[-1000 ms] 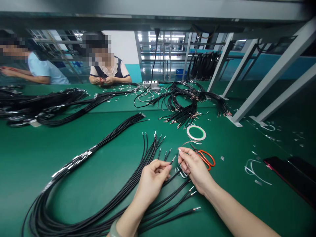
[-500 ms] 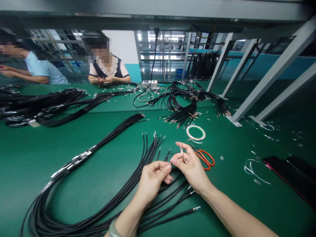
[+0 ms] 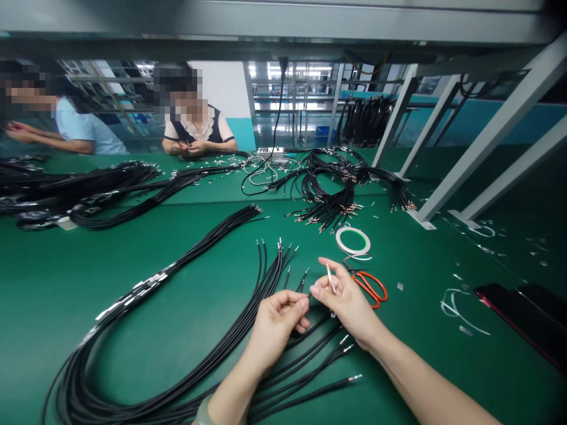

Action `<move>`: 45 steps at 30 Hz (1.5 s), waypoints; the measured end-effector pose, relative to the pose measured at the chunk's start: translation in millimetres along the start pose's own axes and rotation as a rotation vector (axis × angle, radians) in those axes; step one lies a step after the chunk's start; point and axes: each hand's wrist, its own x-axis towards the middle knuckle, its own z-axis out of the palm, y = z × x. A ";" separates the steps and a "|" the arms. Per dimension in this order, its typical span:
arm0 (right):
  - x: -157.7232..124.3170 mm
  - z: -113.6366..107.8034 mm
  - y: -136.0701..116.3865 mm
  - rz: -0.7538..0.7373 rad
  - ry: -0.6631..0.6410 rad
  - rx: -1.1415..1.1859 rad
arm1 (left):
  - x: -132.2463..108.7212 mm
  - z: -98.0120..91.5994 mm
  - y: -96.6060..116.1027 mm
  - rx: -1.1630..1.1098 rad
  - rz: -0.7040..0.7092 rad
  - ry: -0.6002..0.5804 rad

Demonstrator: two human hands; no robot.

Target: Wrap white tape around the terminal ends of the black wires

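My left hand [image 3: 280, 323] is closed in a pinch near the end of a black cable [image 3: 309, 297]. My right hand [image 3: 349, 304] meets it there, thumb and finger pressed together at the cable's tip. A short pale strip of tape [image 3: 330, 277] stands up between the fingers of my right hand. Beneath both hands, a long looped bundle of black cables [image 3: 208, 366] lies with its metal-tipped ends fanned out. Scissors with orange handles [image 3: 372, 288] lie just beyond my right hand, their blades partly hidden. Behind them is a white tape roll [image 3: 353, 241] with a green inner ring.
More black cables lie coiled at the back [image 3: 332, 189] and piled at the left [image 3: 88, 183]. Metal frame legs [image 3: 482, 141] stand at the right, near a dark phone-like object [image 3: 509, 313] and white scraps [image 3: 456, 307]. Two people sit across the green table [image 3: 168, 319].
The whole view has shifted slightly. Both hands stay together at the cable end, and the pale strip in my right hand has turned a little.
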 end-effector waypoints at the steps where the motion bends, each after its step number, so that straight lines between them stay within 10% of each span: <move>1: 1.0 -1.6 0.1 -0.010 0.034 -0.026 | -1.4 1.2 -0.4 0.093 0.061 0.004; 9: -0.2 -4.5 -0.6 -0.052 -0.079 -0.130 | -18.1 11.0 -4.0 0.575 0.307 -0.287; 17: -4.4 0.1 6.5 0.009 -0.176 -0.212 | -5.6 0.6 1.0 0.333 0.417 0.297; 45: -11.3 8.5 16.8 0.124 -0.254 -0.003 | -11.3 -2.9 1.1 0.487 0.607 0.278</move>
